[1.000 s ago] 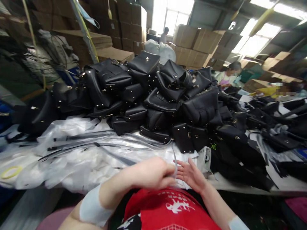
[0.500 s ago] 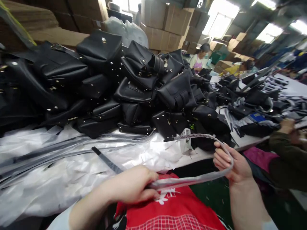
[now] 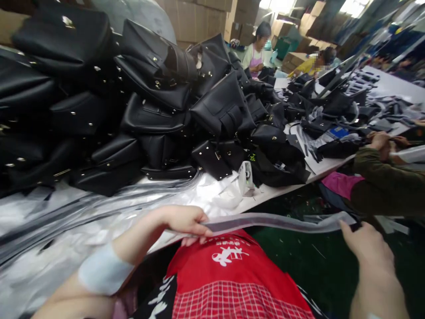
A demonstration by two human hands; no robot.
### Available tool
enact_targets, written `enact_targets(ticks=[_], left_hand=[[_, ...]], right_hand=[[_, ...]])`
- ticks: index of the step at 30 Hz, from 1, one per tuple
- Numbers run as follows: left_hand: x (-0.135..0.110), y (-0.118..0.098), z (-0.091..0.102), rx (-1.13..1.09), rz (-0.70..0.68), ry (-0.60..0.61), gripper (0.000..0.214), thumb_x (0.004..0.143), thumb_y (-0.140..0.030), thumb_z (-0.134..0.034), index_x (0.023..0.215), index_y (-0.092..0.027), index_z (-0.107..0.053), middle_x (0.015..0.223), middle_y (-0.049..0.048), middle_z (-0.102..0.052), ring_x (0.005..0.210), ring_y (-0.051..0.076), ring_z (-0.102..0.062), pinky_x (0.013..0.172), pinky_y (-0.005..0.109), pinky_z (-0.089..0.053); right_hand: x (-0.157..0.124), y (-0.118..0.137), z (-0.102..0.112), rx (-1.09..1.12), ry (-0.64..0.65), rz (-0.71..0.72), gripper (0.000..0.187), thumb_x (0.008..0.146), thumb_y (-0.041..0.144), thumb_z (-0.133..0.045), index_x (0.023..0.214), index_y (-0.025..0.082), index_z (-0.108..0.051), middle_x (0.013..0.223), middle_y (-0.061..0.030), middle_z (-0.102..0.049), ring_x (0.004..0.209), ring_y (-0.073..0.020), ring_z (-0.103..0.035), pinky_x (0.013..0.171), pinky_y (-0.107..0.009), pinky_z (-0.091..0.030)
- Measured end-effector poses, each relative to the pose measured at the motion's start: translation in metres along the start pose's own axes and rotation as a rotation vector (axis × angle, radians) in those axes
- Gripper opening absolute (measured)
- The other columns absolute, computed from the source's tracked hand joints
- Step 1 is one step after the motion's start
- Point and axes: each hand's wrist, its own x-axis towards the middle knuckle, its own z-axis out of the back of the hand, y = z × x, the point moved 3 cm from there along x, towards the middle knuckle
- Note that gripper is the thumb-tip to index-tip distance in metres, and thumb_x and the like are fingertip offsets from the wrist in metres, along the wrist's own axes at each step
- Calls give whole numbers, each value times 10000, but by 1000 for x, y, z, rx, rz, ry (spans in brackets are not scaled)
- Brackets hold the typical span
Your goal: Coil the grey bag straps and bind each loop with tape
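A strap [image 3: 272,220] in a translucent plastic sleeve stretches, slightly sagging, between my two hands in front of the red apron [image 3: 229,270]. My left hand [image 3: 187,221] is closed around its left part, with thumb and fingers pinching it. At the far right, my right hand [image 3: 372,246] pinches the other end, where a dark tip shows at the fingers. More plastic-wrapped straps [image 3: 133,197] lie along the table behind my left forearm. Beyond them rises a heap of black leather handbags [image 3: 156,119] with metal studs.
A small white plastic device [image 3: 246,177] stands near the table edge [image 3: 279,192]. A co-worker's sleeve [image 3: 388,181] and hands are close on the right. Two other people sit farther back, near stacked cardboard boxes [image 3: 199,22]. Dark green floor [image 3: 299,266] shows below.
My right hand has moved outward to the right and now holds the strap's end. The looped strap is drawn out nearly straight. The view has shifted right and downward.
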Motion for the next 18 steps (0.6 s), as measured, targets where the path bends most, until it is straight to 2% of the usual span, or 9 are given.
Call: enact_targets(ticks=[2,3,4,6,8,9,12,14,18], left_hand=[[44,-18,-5,-62,-38,42,336,910,-411,-483,772,-148,-639,467,-29,-573,400,101,-521,477,213,-452],[67,-27,-8,-102,-67,43,342,928,-383,-455,762,-144,-635,458,-30,-568,402,103,-527,486,219,-462],[87,-35,-10,-144,-106,39,343,941,-356,-431,762,-144,-632,463,-29,-573,411,104,-538,492,220,-466],[117,-46,-12,-197,-150,48,308,941,-307,-436,757,-143,-622,481,-25,-596,434,113,-567,513,233,-486],[126,-48,-13,-231,-176,147,260,927,-312,-472,809,-144,-632,516,-21,-626,478,129,-601,548,255,-510],[123,-45,-11,-245,-180,218,250,918,-338,-496,851,-146,-641,545,-16,-645,506,139,-617,568,268,-521],[93,-20,-2,-284,-150,359,313,868,-440,-571,951,-151,-659,649,6,-694,582,158,-647,612,288,-535],[69,4,6,-305,-97,348,356,837,-478,-603,953,-148,-668,667,17,-700,584,160,-646,618,290,-538],[35,44,13,-361,-44,211,345,828,-482,-608,944,-166,-680,609,1,-648,555,148,-621,603,288,-541]], right_hand=[[-16,34,-41,168,31,40,635,787,621,-535,1221,158,-539,1145,-249,-607,1008,-379,-605,774,-522,-461],[-28,57,-62,256,109,76,621,816,621,-498,1254,183,-517,1179,-204,-610,1042,-345,-600,814,-487,-470],[-41,82,-84,333,244,136,564,855,633,-413,1210,219,-557,1111,-136,-659,975,-283,-636,791,-420,-499],[-68,129,-125,567,826,254,565,890,634,-339,1089,190,-627,918,-103,-705,798,-228,-656,708,-356,-509],[-81,154,-143,608,1137,274,535,898,613,-365,879,171,-665,686,-54,-673,586,-172,-595,565,-286,-461],[-80,159,-145,597,1168,280,517,884,608,-412,755,168,-650,592,-25,-621,517,-146,-538,513,-260,-414],[-57,151,-136,563,996,301,527,825,595,-527,513,171,-505,467,27,-441,459,-98,-386,460,-228,-289],[-42,141,-129,543,925,293,535,821,586,-535,486,176,-453,451,37,-374,456,-90,-337,455,-228,-254],[-22,131,-126,484,885,271,506,815,581,-539,512,179,-489,450,35,-366,455,-98,-341,447,-232,-254]])
